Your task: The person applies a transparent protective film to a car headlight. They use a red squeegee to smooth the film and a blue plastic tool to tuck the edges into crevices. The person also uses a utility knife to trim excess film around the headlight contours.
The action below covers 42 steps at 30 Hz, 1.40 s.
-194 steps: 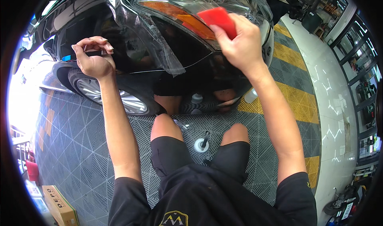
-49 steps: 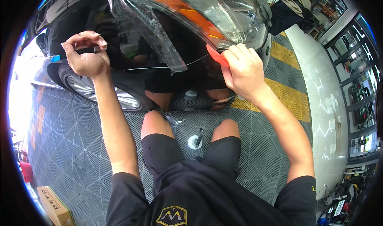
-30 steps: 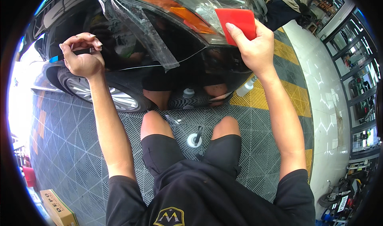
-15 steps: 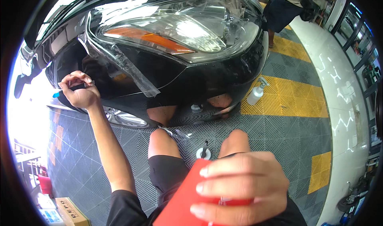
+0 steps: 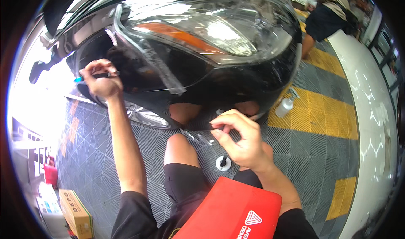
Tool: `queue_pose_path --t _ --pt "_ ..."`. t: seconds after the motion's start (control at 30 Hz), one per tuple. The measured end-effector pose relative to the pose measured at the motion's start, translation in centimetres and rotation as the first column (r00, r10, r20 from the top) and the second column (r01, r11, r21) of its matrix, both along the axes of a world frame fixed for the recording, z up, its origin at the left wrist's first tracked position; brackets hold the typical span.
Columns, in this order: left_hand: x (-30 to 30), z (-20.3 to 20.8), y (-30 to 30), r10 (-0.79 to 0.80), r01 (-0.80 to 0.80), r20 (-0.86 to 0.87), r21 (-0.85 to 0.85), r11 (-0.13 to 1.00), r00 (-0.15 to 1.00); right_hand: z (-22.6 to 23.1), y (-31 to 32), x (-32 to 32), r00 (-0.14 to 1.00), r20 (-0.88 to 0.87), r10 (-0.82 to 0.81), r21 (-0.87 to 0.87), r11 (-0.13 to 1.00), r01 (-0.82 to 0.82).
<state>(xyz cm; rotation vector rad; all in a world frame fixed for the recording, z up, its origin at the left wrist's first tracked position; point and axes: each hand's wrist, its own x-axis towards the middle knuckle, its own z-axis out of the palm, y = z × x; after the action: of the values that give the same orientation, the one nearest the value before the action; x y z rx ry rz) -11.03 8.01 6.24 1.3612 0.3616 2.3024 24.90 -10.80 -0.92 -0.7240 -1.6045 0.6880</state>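
Observation:
My left hand (image 5: 104, 82) is raised at the left of a black car's front bumper (image 5: 202, 100), its fingers curled round a slim black tool (image 5: 101, 75) with a blue end. My right hand (image 5: 242, 138) hovers above my right knee, thumb and forefinger pinched on a small dark piece (image 5: 213, 127), too small to name. A red pouch (image 5: 232, 201) lies against my body below the right hand. Clear film (image 5: 164, 72) hangs in a loose strip under the orange-and-clear headlight (image 5: 219, 32).
A white spray bottle with a black top (image 5: 223, 163) stands on the grey floor tiles between my legs; another white spray bottle (image 5: 284, 107) stands right of the bumper. Film scraps (image 5: 198, 138) lie near the car. A cardboard box (image 5: 76, 213) sits lower left; another person (image 5: 329, 20) is far right.
My right hand has moved forward from over the red pouch, toward the bumper, fingertips now pinched. My left hand still holds the black tool. The view has shifted, so the car sits further right.

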Motion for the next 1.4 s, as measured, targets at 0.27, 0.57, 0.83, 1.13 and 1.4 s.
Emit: queue_pose_path --t 0.27,0.57,0.83,1.13,1.4 --pt "11.2 -4.1 -15.0 -0.154 0.056 -0.474 -0.214 0.975 0.867 1.2 1.3 -7.7 0.966 0.017 0.258 0.027 0.966 -0.258" --pt "7.2 -3.6 -9.3 0.346 -0.375 -0.583 0.075 0.924 0.735 -3.2 1.3 -7.2 0.914 -0.336 0.227 -0.285 0.901 -0.329" --pt "2.5 4.8 0.9 0.691 -0.51 -0.483 0.466 0.723 0.538 3.6 6.1 -4.7 0.969 -0.245 -0.017 -0.15 0.988 -0.021" --pt "2.5 4.9 -0.4 0.71 -0.401 -0.658 0.597 0.695 0.25 7.5 7.0 -6.1 0.955 -0.118 -0.273 -0.114 0.959 0.26" --pt "2.5 4.4 -0.8 0.645 -0.378 -0.732 0.546 0.747 0.217 8.2 7.5 -9.3 0.902 -0.142 -0.409 -0.139 0.91 0.391"
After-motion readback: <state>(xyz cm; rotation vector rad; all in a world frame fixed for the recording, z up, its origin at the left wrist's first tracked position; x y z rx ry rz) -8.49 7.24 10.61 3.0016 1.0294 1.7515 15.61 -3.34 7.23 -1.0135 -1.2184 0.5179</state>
